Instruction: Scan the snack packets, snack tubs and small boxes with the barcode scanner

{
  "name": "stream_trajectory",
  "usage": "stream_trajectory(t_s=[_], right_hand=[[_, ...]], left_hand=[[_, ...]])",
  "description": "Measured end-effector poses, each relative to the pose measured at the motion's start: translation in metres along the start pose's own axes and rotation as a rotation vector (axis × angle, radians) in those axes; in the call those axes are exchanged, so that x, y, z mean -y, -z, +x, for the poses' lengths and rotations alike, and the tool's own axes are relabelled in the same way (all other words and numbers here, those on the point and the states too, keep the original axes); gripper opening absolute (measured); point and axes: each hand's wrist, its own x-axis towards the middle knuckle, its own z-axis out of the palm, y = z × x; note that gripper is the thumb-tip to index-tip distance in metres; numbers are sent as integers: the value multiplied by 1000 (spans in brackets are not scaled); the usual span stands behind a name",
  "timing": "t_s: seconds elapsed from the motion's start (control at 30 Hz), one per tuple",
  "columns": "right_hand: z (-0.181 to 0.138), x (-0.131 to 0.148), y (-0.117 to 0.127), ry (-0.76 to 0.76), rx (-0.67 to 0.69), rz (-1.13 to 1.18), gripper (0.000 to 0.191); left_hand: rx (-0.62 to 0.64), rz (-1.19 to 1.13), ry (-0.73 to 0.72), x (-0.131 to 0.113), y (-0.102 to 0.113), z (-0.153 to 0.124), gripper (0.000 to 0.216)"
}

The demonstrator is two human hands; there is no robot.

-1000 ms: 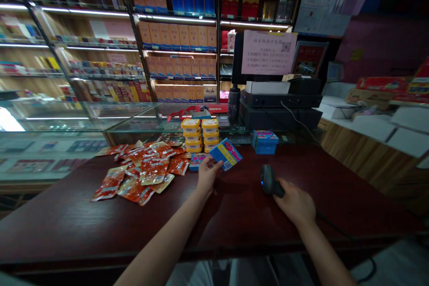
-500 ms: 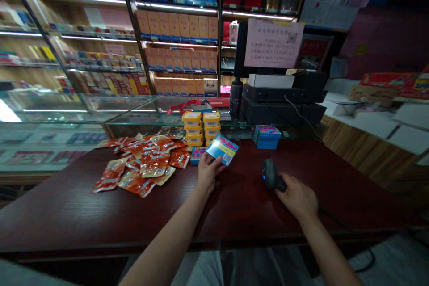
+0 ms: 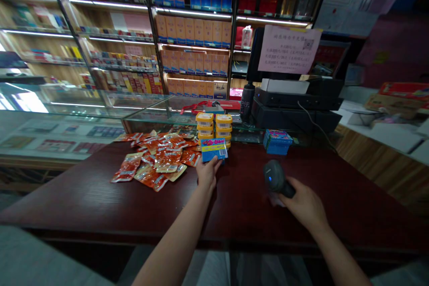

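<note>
Before you: dark red-brown table (image 3: pixel 134 208), long near edge facing you. Toward far left corner: loose heap of shiny orange packets (image 3: pixel 167 159), overlapping. Around middle of far edge: two side-by-side stacks of yellow tubs (image 3: pixel 205 130), lower parts partly hidden. Farther right along far edge: stacked blue boxes (image 3: pixel 277 145).

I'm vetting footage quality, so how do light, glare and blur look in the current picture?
Head view: shelf light strips bright, the upper right corner dark; head view: glints on the orange packets, a pale sheen on the counter; head view: white boxes at far right soft and blurred, the blue box in the left hand clearer, though its small print is unreadable.
</note>
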Motion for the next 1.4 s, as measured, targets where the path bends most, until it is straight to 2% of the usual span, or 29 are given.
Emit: stream_trajectory(t_s=[0.07, 0.1, 0.2, 0.37, 0.53, 0.67, 0.73, 0.83, 0.9, 1.03, 1.1, 1.2, 1.3, 1.4], right_hand=[[-3, 21, 1, -14, 40, 395, 43], [-6, 33, 1, -49, 108, 566, 44], [-17, 67, 0, -198, 262, 910, 46], [-26, 93, 0, -244, 317, 965, 48], [-26, 95, 2, -265, 323, 929, 46], [-27, 94, -1, -234, 343, 927, 45], [-26, 91, -1, -186, 336, 866, 46], [-18, 77, 3, -28, 218, 660, 46], [-10, 60, 8, 67, 128, 449, 41], [2, 15, 9, 25, 52, -107, 36], [4, -8, 3, 42, -18, -263, 37], [3, -34, -12, 126, -71, -338, 36], [0, -45, -25, 211, -132, -370, 36], [-3, -45, -29, 227, -151, -384, 34]], left_hand=[[-24, -19, 7, 2, 1, 1, 36], [-41, -29, 7, 3, 1, 2, 35], [-79, -49, 9, 4, 2, 2, 35], [-79, -47, -18, 5, 1, 0, 36], [-107, -33, -18, 7, 1, 2, 38], [-64, -39, 7, 9, 5, 3, 40], [-44, -33, 3, 11, 7, 2, 45], [-17, 31, -80, 12, 8, 1, 47], [-11, 158, -208, 8, 8, 2, 38], [-24, 560, -556, -19, 4, 9, 14], [75, 771, -702, -37, 1, 13, 13], [354, 1147, -846, -58, -3, 19, 21], [579, 1423, -906, -63, 0, 24, 17], [658, 1487, -905, -57, 9, 28, 17]])
